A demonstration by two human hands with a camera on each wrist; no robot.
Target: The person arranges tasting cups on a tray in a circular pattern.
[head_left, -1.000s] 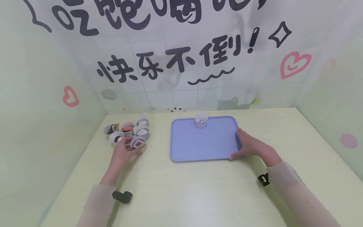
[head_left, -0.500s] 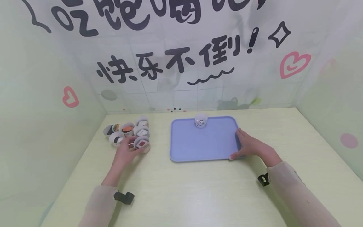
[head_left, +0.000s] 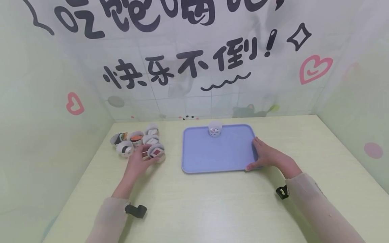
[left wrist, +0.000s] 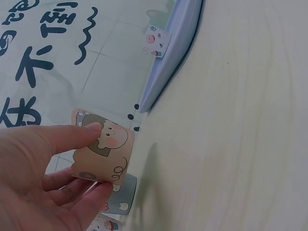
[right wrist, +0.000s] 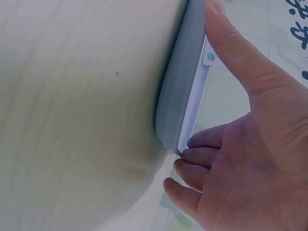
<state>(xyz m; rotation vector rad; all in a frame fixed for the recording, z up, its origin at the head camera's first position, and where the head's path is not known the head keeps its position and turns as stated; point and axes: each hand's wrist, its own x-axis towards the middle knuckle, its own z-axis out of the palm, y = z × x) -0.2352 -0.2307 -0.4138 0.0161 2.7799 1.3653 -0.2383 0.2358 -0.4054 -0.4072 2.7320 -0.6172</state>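
My left hand (head_left: pixel 140 163) grips a small peach paper cup (left wrist: pixel 103 166) between thumb and fingers; a cartoon face is printed on its side. A sushi-like piece with a red square top (head_left: pixel 156 152) sits in this cup. Several similar cups stand just behind, one with an orange-topped sushi piece (head_left: pixel 136 138). At the right end of the light-blue tray (head_left: pixel 218 153), my right hand (head_left: pixel 270 158) holds the corner, thumb at the front rim and fingers around the side. A white printed cup (head_left: pixel 215 130) stands at the tray's back edge.
The pale wooden table (head_left: pixel 206 209) meets a printed back wall (head_left: pixel 176 98) close behind the tray. Side walls rise at left and right. A strip of bare tabletop lies between the cup cluster and the tray.
My left hand has drawn the held cup a little to the right, away from the cluster. My right hand and the tray have stayed put.
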